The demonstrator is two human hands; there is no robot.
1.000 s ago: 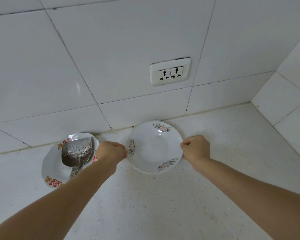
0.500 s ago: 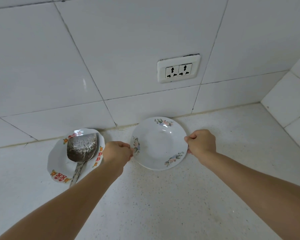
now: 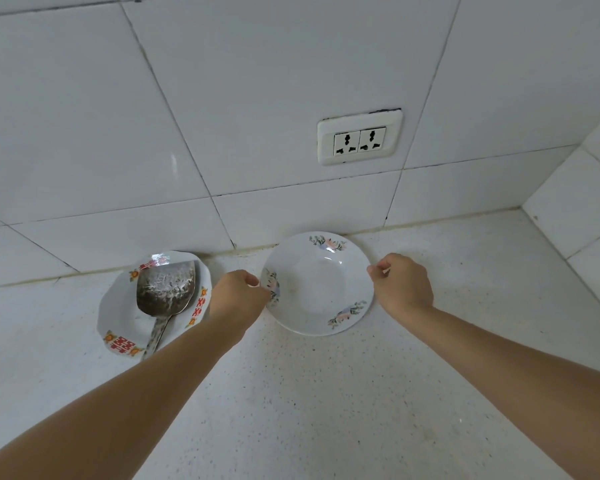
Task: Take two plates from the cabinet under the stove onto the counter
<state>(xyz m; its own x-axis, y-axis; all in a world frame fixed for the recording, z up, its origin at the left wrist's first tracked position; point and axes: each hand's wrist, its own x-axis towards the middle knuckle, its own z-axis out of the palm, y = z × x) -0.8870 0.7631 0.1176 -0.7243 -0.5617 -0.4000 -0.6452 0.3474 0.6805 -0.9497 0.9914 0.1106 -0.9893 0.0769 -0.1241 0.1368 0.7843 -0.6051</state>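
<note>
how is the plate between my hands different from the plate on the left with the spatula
The pink-flowered plate has a smooth round rim; the red-patterned plate has a wavy rim. The flowered plate is bare inside; the red-patterned plate holds a metal spatula. Both hands sit at the flowered plate's edges; none touches the other. Both are white, resting on the counter.

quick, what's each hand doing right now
Left hand: closed, pinching the left rim of the floral plate.
Right hand: closed, at the plate's right rim.
</note>
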